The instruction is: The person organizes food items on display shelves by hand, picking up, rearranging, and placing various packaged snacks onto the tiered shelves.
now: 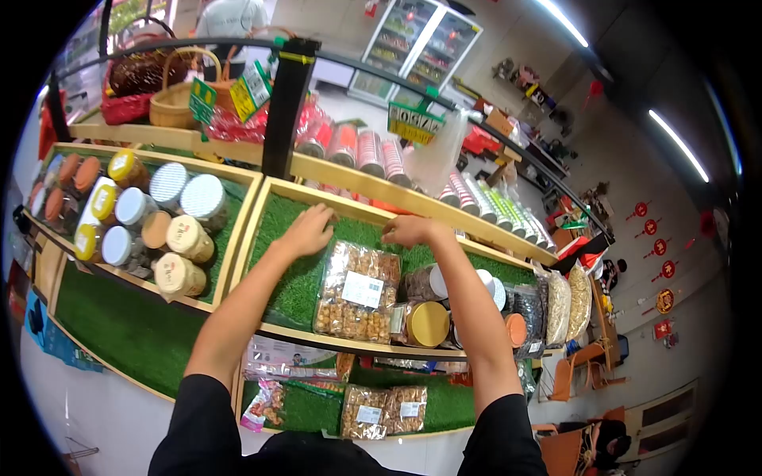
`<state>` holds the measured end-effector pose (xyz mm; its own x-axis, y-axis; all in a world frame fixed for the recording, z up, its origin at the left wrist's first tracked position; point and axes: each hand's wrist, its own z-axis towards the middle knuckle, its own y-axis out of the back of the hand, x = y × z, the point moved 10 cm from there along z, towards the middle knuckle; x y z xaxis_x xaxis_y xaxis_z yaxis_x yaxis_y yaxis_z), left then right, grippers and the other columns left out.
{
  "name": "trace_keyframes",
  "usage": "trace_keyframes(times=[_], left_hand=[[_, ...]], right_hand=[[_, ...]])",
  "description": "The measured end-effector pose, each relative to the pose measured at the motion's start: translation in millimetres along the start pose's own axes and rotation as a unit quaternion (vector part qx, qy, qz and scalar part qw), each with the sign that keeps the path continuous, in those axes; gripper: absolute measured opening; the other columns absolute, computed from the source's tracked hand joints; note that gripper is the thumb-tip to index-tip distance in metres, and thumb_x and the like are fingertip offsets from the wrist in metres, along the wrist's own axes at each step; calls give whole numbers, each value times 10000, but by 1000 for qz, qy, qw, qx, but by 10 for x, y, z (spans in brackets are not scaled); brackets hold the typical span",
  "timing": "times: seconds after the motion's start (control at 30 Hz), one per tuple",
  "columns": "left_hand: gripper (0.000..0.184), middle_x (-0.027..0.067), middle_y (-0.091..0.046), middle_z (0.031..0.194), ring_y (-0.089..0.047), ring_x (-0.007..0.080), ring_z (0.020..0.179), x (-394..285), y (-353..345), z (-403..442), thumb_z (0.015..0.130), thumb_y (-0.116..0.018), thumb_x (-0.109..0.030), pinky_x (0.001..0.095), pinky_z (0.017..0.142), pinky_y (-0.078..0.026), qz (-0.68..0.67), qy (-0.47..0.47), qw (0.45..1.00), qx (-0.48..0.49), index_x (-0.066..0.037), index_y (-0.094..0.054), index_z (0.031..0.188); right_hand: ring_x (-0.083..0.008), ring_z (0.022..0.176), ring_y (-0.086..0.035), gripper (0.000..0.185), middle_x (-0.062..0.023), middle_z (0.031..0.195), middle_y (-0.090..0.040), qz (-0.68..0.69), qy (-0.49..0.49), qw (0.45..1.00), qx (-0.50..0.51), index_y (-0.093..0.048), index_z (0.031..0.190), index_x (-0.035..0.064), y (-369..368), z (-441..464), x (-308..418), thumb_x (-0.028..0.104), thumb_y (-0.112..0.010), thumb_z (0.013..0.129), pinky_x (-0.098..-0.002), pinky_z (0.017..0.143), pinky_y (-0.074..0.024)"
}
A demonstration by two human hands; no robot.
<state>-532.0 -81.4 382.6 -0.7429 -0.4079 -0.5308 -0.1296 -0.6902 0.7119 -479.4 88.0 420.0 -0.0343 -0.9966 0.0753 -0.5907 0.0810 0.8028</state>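
My left hand (310, 231) rests over the green artificial turf (286, 282) in the upper wooden tray, fingers apart and holding nothing. My right hand (409, 230) is near the tray's back edge, its fingers loosely bent and nothing visible in them. Between and just below both hands lies a large clear pack of brown nut-like snacks (359, 293) with a white label. It appears apart from the fingers. Right of the pack, partly behind my right forearm, are several jars, one with a gold lid (428, 324).
The left tray holds several lidded jars (190, 238). Bags of pale snacks (578, 301) stand at the right end. A black post (287, 111) and a wooden rail (373, 182) border the back. Smaller snack packs (384, 412) lie on the lower shelf.
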Motion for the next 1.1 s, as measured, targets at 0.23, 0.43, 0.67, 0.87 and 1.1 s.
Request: trace_keyframes(times=[0.23, 0.43, 0.67, 0.87, 1.1], left_hand=[[301, 181, -542, 1080, -531, 352, 1034, 8, -158, 190, 791, -552, -44, 438, 910, -443, 23, -54, 998, 2, 3, -585, 1086], [286, 135, -569, 1107, -617, 307, 946, 72, -399, 245, 890, -543, -87, 396, 842, -520, 103, -11, 993, 62, -8, -575, 1162], [276, 139, -603, 1047, -602, 340, 959, 97, -281, 197, 922, -546, -169, 422, 821, -502, 157, -5, 987, 12, -31, -572, 1159], [282, 163, -627, 1057, -610, 361, 946, 146, -299, 193, 925, -529, -199, 439, 833, -496, 166, 13, 986, 17, -24, -572, 1142], [272, 180, -633, 1036, -608, 368, 939, 161, -262, 215, 877, -522, -127, 460, 833, -487, 160, 33, 986, 22, -14, -571, 1120]], right_hand=[[-332, 1267, -484, 647, -225, 1369, -497, -38, 29, 999, -6, -449, 1406, 86, -46, 421, -179, 468, -550, 894, -378, 1061, -375], [-210, 802, -636, 619, -127, 1085, -632, 50, -31, 997, 41, -427, 1407, 94, -195, 562, -404, 428, -567, 905, -346, 616, -544], [-209, 765, -655, 572, -137, 1066, -649, -6, -25, 999, 29, -485, 1357, 70, -169, 659, -381, 403, -575, 901, -338, 687, -526], [-193, 714, -634, 551, -102, 912, -654, -19, -21, 1000, 13, -519, 1318, 61, -115, 593, -309, 404, -588, 892, -334, 675, -516], [-205, 659, -629, 412, -95, 861, -669, 16, 19, 1000, -18, -615, 1173, 60, -95, 700, -366, 354, -585, 887, -341, 658, -519]])
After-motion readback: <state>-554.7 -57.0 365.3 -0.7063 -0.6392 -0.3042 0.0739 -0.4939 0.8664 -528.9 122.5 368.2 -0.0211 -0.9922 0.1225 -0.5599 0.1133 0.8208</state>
